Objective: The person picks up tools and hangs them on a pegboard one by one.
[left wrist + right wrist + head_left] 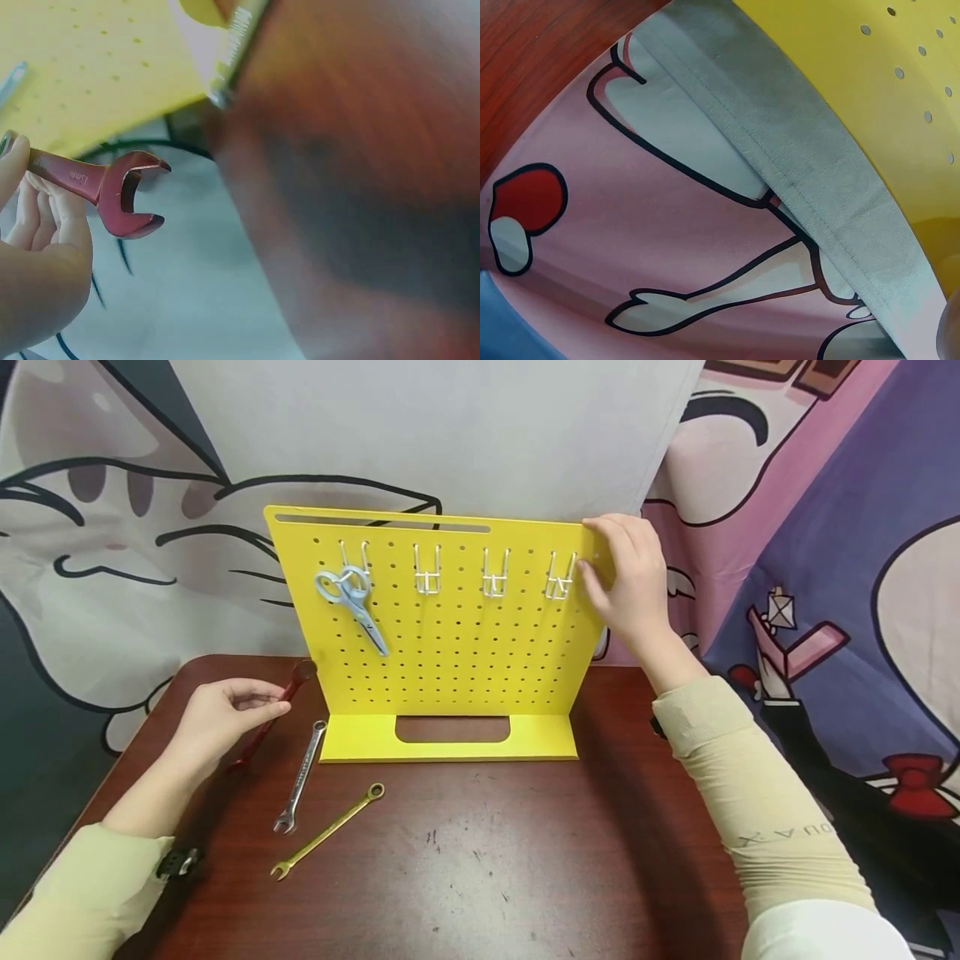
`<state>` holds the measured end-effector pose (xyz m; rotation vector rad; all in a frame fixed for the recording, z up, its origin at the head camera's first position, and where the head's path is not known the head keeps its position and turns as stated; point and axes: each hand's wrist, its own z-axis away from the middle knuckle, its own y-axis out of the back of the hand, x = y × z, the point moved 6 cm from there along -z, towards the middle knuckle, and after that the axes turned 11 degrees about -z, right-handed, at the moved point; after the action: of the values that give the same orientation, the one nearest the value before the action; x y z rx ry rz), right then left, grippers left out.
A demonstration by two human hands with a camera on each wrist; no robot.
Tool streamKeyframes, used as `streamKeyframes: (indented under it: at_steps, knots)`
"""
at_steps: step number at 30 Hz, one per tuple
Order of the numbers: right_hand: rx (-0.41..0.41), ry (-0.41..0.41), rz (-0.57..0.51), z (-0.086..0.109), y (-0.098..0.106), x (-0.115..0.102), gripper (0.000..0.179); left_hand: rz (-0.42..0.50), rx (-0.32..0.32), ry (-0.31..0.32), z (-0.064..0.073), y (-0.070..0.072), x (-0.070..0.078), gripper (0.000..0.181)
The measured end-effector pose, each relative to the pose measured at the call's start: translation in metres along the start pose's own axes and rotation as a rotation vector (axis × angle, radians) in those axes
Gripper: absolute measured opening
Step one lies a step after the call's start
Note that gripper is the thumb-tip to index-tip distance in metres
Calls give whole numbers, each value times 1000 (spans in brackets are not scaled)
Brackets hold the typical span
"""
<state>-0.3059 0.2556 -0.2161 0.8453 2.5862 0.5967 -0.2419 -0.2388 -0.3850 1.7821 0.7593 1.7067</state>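
My left hand (228, 714) pinches a red combination wrench (264, 727) between thumb and fingers, left of the pegboard. In the left wrist view the wrench's open jaw end (124, 195) points away from the hand. The right hand (633, 572) grips the upper right edge of the yellow pegboard (457, 668), thumb on the front face. Light blue scissors (356, 597) hang by a handle loop on the leftmost white hook. Three other white hooks (427, 578) carry nothing. A silver wrench (300, 781) and a gold wrench (327, 832) lie on the table.
The pegboard stands on its yellow base (450, 752) towards the back of the dark red-brown table (480, 868). Cartoon-printed cloth (112, 552) hangs behind and at the sides. The silver wrench's upper end lies close to the base's left corner.
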Motion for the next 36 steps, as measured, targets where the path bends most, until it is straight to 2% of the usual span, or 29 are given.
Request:
streamKeyframes:
  at_steps: [5,10,17,21,29,36]
  knots:
    - [3,-3,0,2,1,1,38,107,21,-20,-1,-5,29,36]
    - [7,4,-1,2,1,1,38,263,38,-66,0,-9,61,11]
    - [20,25,-3,2,1,1,38,418,79,-139,-2,-22,103,29]
    - [17,24,-3,2,0,1,38,484,82,-166,-6,-30,124,30]
    - [20,16,-3,1,1,0,38,606,56,-193,-21,-48,154,34]
    - [24,19,2,0,1,0,38,640,62,-181,-35,-61,167,22]
